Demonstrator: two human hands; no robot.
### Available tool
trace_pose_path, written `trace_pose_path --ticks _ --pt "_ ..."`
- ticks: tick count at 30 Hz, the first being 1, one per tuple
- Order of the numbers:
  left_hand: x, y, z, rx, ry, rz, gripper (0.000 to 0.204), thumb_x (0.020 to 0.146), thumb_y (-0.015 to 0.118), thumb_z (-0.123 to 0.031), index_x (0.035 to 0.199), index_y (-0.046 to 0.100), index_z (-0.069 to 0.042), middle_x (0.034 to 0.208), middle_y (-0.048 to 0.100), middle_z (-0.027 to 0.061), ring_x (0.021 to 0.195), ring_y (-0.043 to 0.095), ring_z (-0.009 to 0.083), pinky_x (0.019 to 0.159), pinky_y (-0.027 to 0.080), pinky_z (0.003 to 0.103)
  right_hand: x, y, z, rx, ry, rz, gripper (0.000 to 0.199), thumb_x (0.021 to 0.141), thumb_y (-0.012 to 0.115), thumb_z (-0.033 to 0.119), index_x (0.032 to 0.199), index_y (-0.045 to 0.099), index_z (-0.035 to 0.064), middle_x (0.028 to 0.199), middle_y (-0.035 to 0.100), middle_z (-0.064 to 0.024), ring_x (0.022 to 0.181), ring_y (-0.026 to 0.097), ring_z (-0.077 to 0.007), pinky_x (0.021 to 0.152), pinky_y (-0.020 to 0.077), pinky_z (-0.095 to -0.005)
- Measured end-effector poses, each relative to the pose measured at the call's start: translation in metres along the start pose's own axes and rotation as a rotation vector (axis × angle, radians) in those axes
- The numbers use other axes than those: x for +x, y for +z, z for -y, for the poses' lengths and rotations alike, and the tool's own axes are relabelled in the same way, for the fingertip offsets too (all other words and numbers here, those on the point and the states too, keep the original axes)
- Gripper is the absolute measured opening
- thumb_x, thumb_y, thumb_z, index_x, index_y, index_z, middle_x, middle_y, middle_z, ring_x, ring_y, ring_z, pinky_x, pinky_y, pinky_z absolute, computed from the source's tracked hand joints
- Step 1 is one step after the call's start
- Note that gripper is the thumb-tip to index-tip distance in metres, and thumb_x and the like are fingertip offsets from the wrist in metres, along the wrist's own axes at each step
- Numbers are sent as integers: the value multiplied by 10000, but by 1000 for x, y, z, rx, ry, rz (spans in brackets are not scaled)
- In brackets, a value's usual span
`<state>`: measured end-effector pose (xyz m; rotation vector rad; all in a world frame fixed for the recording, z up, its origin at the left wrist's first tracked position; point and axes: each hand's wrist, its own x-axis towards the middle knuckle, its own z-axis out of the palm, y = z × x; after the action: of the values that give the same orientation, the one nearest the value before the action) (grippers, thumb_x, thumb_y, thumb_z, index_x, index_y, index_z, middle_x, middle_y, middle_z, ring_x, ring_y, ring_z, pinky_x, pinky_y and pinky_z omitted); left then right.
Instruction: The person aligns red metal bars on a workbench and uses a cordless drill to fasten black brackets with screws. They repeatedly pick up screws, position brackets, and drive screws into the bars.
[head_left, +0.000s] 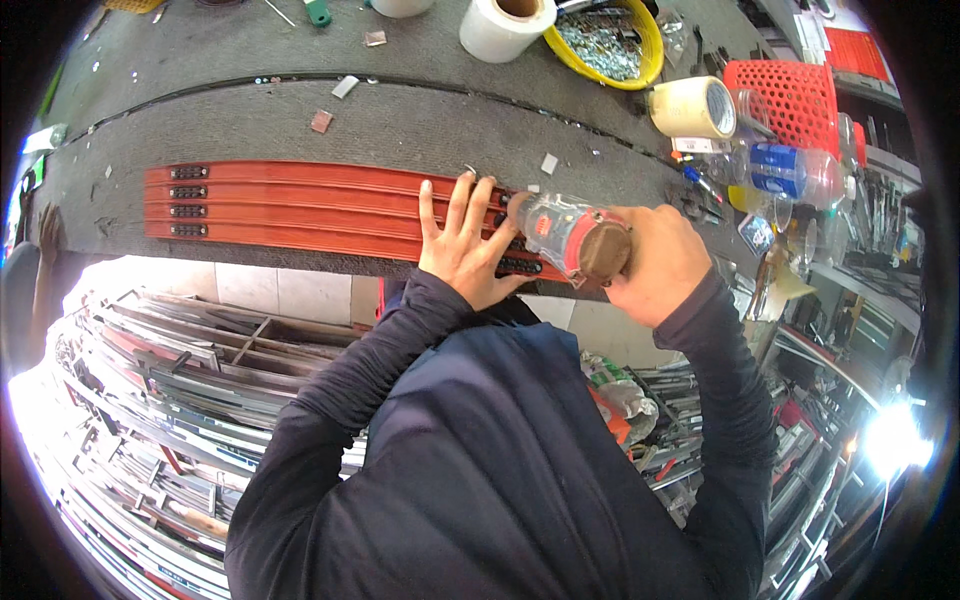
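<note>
- Nearest me, below the bench's front edge, racks of metal strips [170, 400] crowd the floor under my dark sleeves.
- My left hand [462, 245] lies flat, fingers spread, pressing the red rails [300, 210] down at the bench's front edge; it grips nothing.
- My right hand [655, 262] is wrapped tight around a power driver [570, 235], its nose aimed at the black fitting [520, 265] on the rails, right beside my left fingertips.
- My worry: if the nose skips off the fitting, it could catch those fingers; the rails could also slide if my palm eases.
- Further back lie white tape rolls [505, 25], a yellow bowl of screws [610, 40] and a red basket [790, 95] toward the far right corner.
</note>
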<state>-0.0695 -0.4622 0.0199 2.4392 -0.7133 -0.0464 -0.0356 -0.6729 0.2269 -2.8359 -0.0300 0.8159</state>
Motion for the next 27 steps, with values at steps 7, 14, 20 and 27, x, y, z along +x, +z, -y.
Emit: trace_pose_path --ticks 7,14,20,27 --pt "0 -5 1 29 10 17 891 655 951 -701 1394 771 -235 1680 478 198 1658 339 426 1330 78 808 -10 -1 -11 1 -18 -4 483 812 877 247 1273 758 162 881 788 -232 908 779 -493 809 647 -585" --pt "3 -10 -8 140 6 85 1182 660 912 -810 1693 542 -371 1708 435 184 1676 292 425 1345 54 775 -107 23 -62 463 -66 -323 481 871 901 236 1277 729 43 1031 813 -195 995 789 -455 859 629 -465" --pt "17 -32 -20 59 -3 3 1038 798 908 -727 1650 597 -223 1620 573 171 1564 477 410 1321 220 707 -187 120 -98 620 208 -595 557 965 923 314 1372 690 14 1303 771 -146 1152 769 -314 984 606 -451" --pt "128 21 -22 -131 208 -89 403 933 885 -309 1298 836 -146 1124 804 99 1118 708 346 1011 559 477 -217 222 -100 844 413 -752 540 949 934 356 1304 741 -3 1252 800 -184 1108 794 -340 972 613 -482"
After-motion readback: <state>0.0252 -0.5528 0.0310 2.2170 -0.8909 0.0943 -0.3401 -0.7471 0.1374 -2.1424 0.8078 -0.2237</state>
